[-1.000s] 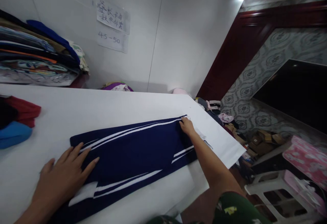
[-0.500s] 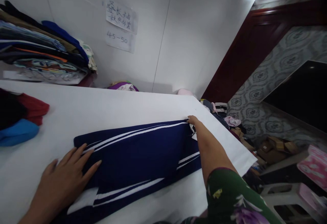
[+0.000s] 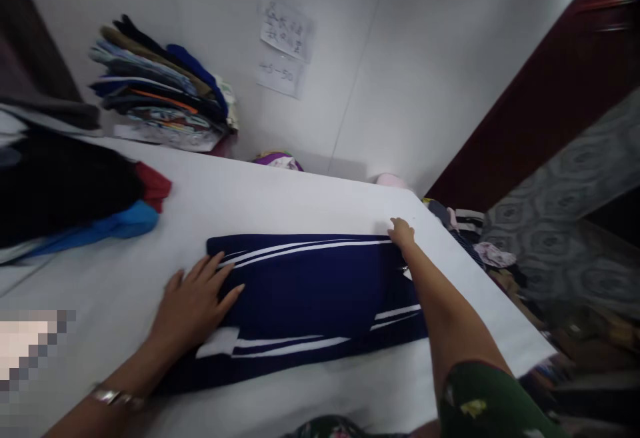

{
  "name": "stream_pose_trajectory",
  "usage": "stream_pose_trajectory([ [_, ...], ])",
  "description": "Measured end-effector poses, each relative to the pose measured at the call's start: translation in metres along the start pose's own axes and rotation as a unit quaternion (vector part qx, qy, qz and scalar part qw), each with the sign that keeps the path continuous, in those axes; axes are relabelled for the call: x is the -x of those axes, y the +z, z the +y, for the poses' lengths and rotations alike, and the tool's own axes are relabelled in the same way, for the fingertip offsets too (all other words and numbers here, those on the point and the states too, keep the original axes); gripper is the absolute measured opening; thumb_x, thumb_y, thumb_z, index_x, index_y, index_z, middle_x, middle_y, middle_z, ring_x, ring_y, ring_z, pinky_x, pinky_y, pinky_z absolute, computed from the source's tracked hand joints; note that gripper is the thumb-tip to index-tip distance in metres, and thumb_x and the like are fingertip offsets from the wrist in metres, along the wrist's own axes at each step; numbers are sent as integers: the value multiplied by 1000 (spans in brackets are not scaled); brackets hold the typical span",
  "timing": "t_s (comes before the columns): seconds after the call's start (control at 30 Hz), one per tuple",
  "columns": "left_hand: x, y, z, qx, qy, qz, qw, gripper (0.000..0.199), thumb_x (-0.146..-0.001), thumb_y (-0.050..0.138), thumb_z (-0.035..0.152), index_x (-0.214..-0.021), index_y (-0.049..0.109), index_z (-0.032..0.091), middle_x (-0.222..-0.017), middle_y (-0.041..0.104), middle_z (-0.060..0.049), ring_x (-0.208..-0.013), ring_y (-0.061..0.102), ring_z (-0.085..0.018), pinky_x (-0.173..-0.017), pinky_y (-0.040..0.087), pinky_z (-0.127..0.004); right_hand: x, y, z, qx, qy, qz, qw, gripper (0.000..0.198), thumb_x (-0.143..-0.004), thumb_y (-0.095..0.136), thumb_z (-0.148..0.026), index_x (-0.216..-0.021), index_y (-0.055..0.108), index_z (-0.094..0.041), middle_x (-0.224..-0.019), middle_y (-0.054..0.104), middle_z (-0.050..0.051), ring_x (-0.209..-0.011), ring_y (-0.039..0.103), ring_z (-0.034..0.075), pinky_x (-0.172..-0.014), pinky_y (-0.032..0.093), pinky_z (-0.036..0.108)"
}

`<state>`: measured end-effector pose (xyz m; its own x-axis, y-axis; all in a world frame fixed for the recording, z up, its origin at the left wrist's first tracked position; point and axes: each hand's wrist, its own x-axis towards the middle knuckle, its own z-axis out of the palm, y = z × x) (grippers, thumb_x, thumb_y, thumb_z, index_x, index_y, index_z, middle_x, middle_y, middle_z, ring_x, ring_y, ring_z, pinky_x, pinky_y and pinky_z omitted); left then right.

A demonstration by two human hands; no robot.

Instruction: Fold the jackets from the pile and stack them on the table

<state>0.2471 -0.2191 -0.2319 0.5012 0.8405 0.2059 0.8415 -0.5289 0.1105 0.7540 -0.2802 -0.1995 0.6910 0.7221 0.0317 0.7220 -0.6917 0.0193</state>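
A navy garment with white stripes [image 3: 310,291] lies flat and folded lengthwise on the white table [image 3: 300,201]. White stripe pairs run along its far and near sides, and a white patch [image 3: 220,343] shows at its near left. My left hand [image 3: 195,298] rests on the garment's left end, fingers spread and palm down. At the far right corner, my right hand [image 3: 403,233] touches the garment's edge with its fingertips a little apart. A small white tag [image 3: 407,273] peeks out beside my right forearm, which hides part of the garment's right end.
Black, red and blue clothes [image 3: 75,185] lie in a heap on the left of the table. Behind them rises a stack of folded clothes [image 3: 160,88]. Handwritten paper signs [image 3: 285,31] hang on the wall. Past the table's right edge is a clothes pile [image 3: 493,253].
The camera view has swung left, so everything sits farther right. My right fingers have loosened from pinching the garment's corner. My left hand stays on the left end.
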Motion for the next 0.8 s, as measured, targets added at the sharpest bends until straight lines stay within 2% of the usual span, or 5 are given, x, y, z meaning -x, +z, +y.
stream_pose_trajectory([
  [0.17,3,-2,2,-13,0,-8,1000,53,-90,38,46,-131,57,17,-151,42,-11,-140,34,-31,-111,27,-54,38,29,-54,-33,-181,-35,982,51,-98,38,-43,-146,39,-25,-157,29,9,-146,21,24,-113,25,48],
  [0.3,5,-5,4,4,-4,-11,1000,53,-91,40,48,-132,56,18,-151,42,-11,-140,34,-31,-111,27,-55,58,38,-69,-49,-169,-90,980,50,-99,31,-44,-143,43,-23,-155,34,10,-144,27,26,-113,24,54],
  [0.4,7,-5,5,25,-10,-9,1000,53,-91,41,48,-133,55,19,-151,41,-11,-141,33,-32,-112,26,-56,75,30,-78,-64,-153,-59,984,52,-99,31,-45,-146,39,-22,-157,29,12,-146,21,29,-113,22,57],
  [0.57,7,-4,4,80,-28,0,996,59,-89,44,53,-136,51,18,-151,41,-12,-142,32,-31,-114,22,-56,133,33,-110,-78,-299,-29,950,55,-98,33,-50,-147,37,-26,-159,25,9,-148,17,26,-115,16,55],
  [0.8,3,-19,-15,139,-182,5,973,66,-89,40,54,-141,44,13,-155,33,-16,-144,29,-30,-114,27,-48,168,33,-123,-64,-335,-18,940,53,-98,38,-48,-143,45,-22,-157,30,11,-146,21,27,-116,14,55],
])
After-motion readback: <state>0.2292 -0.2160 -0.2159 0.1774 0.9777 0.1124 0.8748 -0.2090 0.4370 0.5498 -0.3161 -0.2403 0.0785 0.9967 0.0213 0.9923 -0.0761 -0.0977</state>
